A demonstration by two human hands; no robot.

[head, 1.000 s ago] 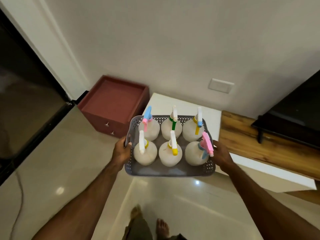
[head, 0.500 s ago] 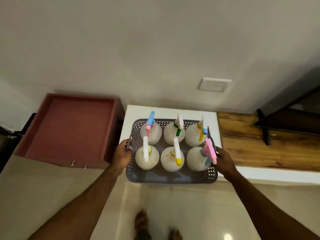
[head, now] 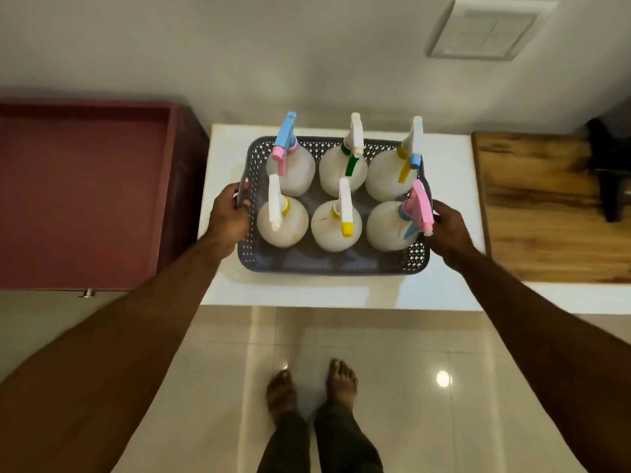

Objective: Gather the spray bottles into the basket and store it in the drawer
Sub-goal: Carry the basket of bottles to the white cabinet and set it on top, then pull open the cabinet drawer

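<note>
A grey perforated basket (head: 327,266) is held over the white counter (head: 444,288). Several round white spray bottles stand upright inside it in two rows, among them one with a blue and pink trigger (head: 290,165) at the back left and one with a pink trigger (head: 392,227) at the front right. My left hand (head: 228,216) grips the basket's left rim. My right hand (head: 447,227) grips its right rim. To the left, the dark red drawer (head: 85,196) stands pulled open, and nothing shows inside it.
A wooden shelf (head: 553,213) adjoins the counter on the right, with a black stand foot (head: 611,179) on it. A wall socket plate (head: 485,29) sits above. My bare feet (head: 310,394) stand on glossy floor tiles.
The view has swung down and closer. The basket, held in both hands throughout, now sits squarely over the white counter, and the drawer has shifted to the left edge of view.
</note>
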